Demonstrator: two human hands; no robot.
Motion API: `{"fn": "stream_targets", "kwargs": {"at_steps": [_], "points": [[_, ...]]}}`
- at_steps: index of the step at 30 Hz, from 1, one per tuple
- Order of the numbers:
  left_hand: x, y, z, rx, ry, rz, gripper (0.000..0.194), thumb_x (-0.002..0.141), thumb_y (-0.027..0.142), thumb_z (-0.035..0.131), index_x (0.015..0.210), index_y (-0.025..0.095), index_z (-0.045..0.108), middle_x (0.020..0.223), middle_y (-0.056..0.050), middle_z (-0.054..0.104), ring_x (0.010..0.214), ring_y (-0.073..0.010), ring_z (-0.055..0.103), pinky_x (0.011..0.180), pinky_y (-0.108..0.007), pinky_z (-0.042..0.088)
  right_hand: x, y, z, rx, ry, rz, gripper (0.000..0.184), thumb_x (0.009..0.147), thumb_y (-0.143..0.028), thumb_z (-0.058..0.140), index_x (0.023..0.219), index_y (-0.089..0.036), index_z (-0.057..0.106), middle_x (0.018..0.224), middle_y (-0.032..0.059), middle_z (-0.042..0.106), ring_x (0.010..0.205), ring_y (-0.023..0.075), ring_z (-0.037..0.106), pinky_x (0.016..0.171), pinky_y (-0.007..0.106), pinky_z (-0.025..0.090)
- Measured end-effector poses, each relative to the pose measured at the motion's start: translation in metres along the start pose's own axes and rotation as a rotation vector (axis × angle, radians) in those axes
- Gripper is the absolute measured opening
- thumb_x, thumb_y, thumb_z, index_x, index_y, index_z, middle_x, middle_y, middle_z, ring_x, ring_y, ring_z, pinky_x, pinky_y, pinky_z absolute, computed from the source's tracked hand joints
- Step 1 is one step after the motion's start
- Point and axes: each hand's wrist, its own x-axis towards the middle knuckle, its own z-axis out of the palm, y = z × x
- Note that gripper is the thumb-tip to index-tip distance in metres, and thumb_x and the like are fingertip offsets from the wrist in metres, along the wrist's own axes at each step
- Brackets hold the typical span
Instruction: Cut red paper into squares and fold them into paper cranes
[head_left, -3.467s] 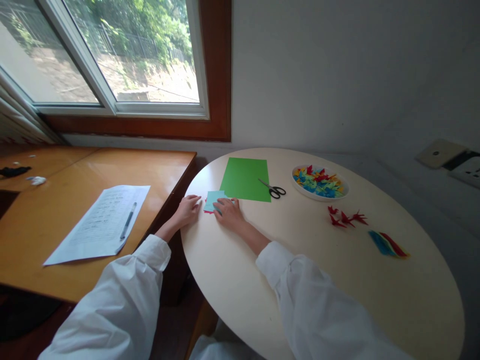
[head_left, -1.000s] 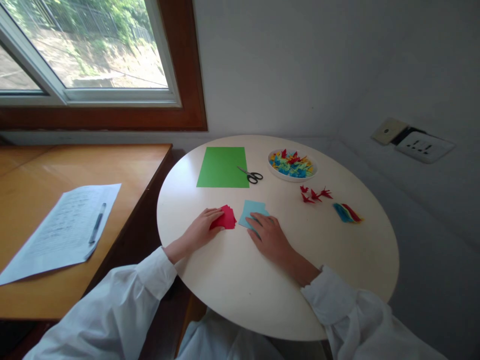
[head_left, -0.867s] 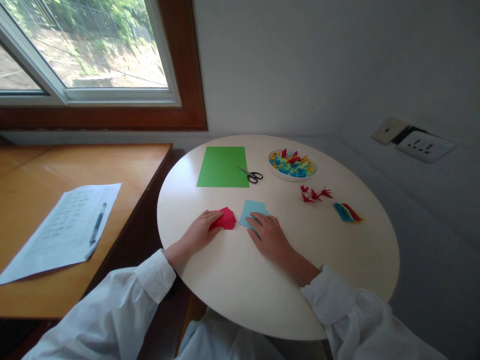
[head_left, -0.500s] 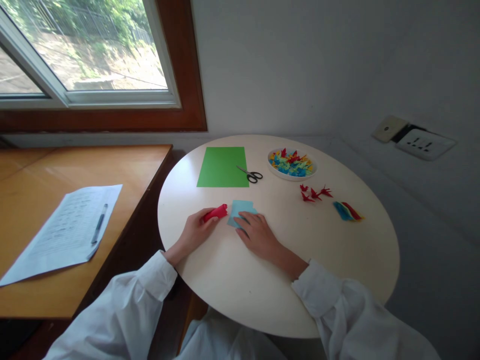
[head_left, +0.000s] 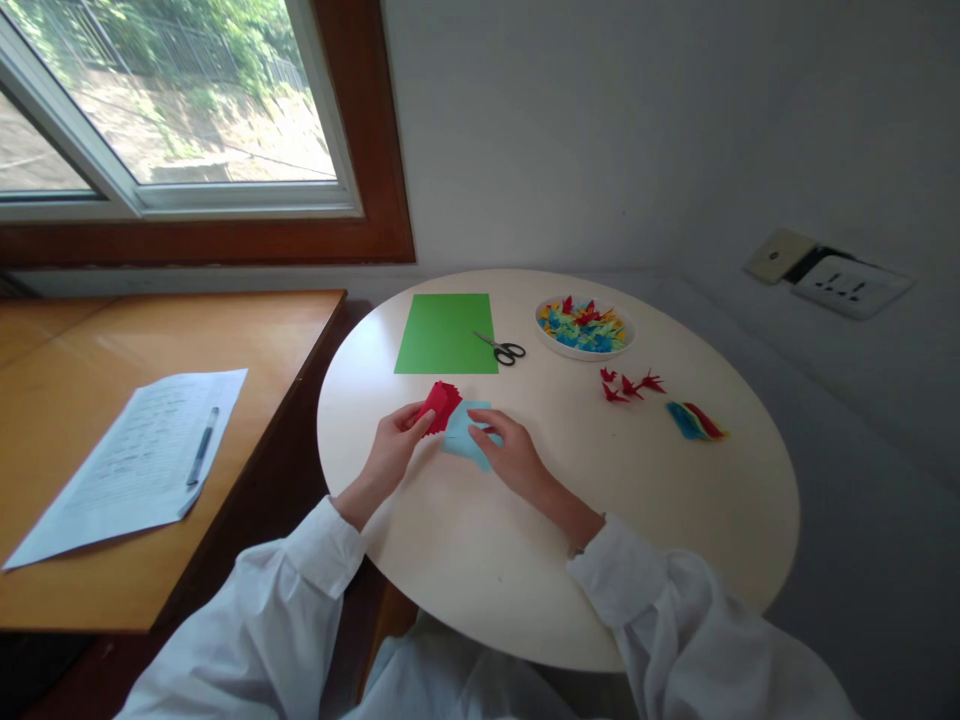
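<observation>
My left hand (head_left: 391,443) pinches a small stack of red paper pieces (head_left: 442,405), fanned a little at the ragged upper edge. Right beside it, light blue paper squares (head_left: 466,452) lie at an angle, overlapping one another. My right hand (head_left: 514,450) is over their right side, its fingers curved and spread, with blue showing between thumb and forefinger. Whether those fingertips touch the paper, I cannot tell.
Black-handled scissors (head_left: 508,352) overlap a green sheet (head_left: 444,335) at the back. A white dish (head_left: 585,354) holds many small folded paper cranes. Several red cranes (head_left: 630,388) and a fan of coloured paper (head_left: 696,422) lie right. A wooden desk (head_left: 296,330) bears written paper and a pen.
The red paper, rolled or bent in my left hand before, is now flatter and fanned. The blue squares have shifted left and turned, and my right hand has lifted from lying flat on them.
</observation>
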Motion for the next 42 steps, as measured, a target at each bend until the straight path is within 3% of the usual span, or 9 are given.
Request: {"fn": "stream_targets", "kwargs": {"at_steps": [3, 5, 12, 17, 23, 28, 34, 37, 42], "points": [[-0.002, 0.005, 0.009, -0.178, -0.114, -0.13, 0.033, 0.068, 0.035, 0.071, 0.09, 0.011, 0.068, 0.093, -0.01, 0.068, 0.083, -0.0189, 0.062, 0.082, -0.035, 0.046, 0.009, -0.003, 0.002, 0.154, 0.139, 0.052, 0.038, 0.072, -0.035, 0.063, 0.105, -0.021, 0.055, 0.109, 0.0089, 0.06, 0.099, 0.0196, 0.057, 0.076, 0.032, 0.05], [-0.004, 0.005, 0.014, -0.254, -0.183, -0.182, 0.031, 0.07, 0.034, 0.069, 0.09, 0.011, 0.067, 0.093, -0.01, 0.068, 0.084, -0.0182, 0.062, 0.082, -0.034, 0.047, 0.014, -0.003, 0.003, 0.211, 0.146, 0.083, 0.04, 0.066, -0.035, 0.068, 0.101, -0.02, 0.054, 0.099, 0.0062, 0.062, 0.088, 0.0181, 0.059, 0.068, 0.029, 0.05], [-0.007, -0.001, 0.026, -0.398, -0.334, -0.228, 0.029, 0.082, 0.036, 0.056, 0.098, 0.012, 0.064, 0.099, -0.012, 0.068, 0.095, -0.0237, 0.061, 0.087, -0.043, 0.048, 0.015, 0.005, -0.004, 0.169, 0.206, 0.117, 0.022, 0.069, -0.035, 0.063, 0.079, -0.016, 0.059, 0.071, 0.0005, 0.062, 0.063, 0.0144, 0.055, 0.056, 0.025, 0.046], [-0.009, 0.0, 0.028, -0.391, -0.311, -0.236, 0.03, 0.081, 0.034, 0.058, 0.104, 0.014, 0.061, 0.114, -0.012, 0.063, 0.105, -0.0263, 0.058, 0.091, -0.045, 0.047, 0.013, 0.01, -0.01, 0.158, 0.189, 0.169, 0.024, 0.07, -0.039, 0.06, 0.075, -0.015, 0.062, 0.065, 0.0012, 0.063, 0.056, 0.0136, 0.053, 0.05, 0.024, 0.044], [-0.008, -0.005, 0.031, -0.303, -0.192, -0.281, 0.03, 0.068, 0.013, 0.068, 0.097, 0.011, 0.06, 0.105, -0.013, 0.066, 0.093, -0.0242, 0.064, 0.087, -0.045, 0.05, 0.013, 0.012, -0.018, 0.15, 0.153, 0.194, 0.032, 0.072, -0.043, 0.056, 0.071, -0.013, 0.065, 0.06, 0.0021, 0.063, 0.053, 0.0136, 0.053, 0.048, 0.024, 0.041], [-0.009, -0.004, 0.035, -0.298, -0.185, -0.283, 0.029, 0.067, 0.012, 0.068, 0.095, 0.01, 0.06, 0.103, -0.013, 0.067, 0.09, -0.0236, 0.064, 0.086, -0.044, 0.051, 0.013, 0.011, -0.024, 0.259, 0.181, 0.165, 0.025, 0.066, -0.038, 0.062, 0.074, -0.014, 0.064, 0.07, 0.0031, 0.066, 0.061, 0.0146, 0.056, 0.056, 0.025, 0.044], [-0.008, -0.009, 0.035, -0.257, -0.219, -0.271, 0.033, 0.066, 0.017, 0.071, 0.097, 0.011, 0.058, 0.102, -0.013, 0.067, 0.09, -0.0246, 0.065, 0.084, -0.043, 0.052, 0.013, 0.009, -0.031, 0.262, 0.189, 0.238, 0.029, 0.063, -0.043, 0.062, 0.057, -0.017, 0.053, 0.05, -0.002, 0.054, 0.046, 0.0105, 0.045, 0.044, 0.023, 0.035], [-0.009, -0.008, 0.035, -0.237, -0.213, -0.268, 0.034, 0.067, 0.017, 0.07, 0.098, 0.012, 0.058, 0.101, -0.013, 0.068, 0.089, -0.024, 0.065, 0.084, -0.042, 0.052, 0.016, 0.011, -0.047, 0.164, 0.238, 0.192, 0.031, 0.066, -0.044, 0.059, 0.053, -0.017, 0.051, 0.045, -0.004, 0.048, 0.044, 0.0095, 0.042, 0.043, 0.023, 0.033], [-0.009, -0.005, 0.032, -0.185, -0.152, -0.293, 0.032, 0.07, 0.016, 0.068, 0.099, 0.013, 0.056, 0.105, -0.013, 0.067, 0.089, -0.0233, 0.066, 0.082, -0.04, 0.054, 0.023, 0.028, -0.094, -0.04, 0.285, 0.207, 0.026, 0.067, -0.04, 0.061, 0.061, -0.016, 0.057, 0.049, -0.0023, 0.053, 0.046, 0.0108, 0.046, 0.045, 0.023, 0.034]]}}
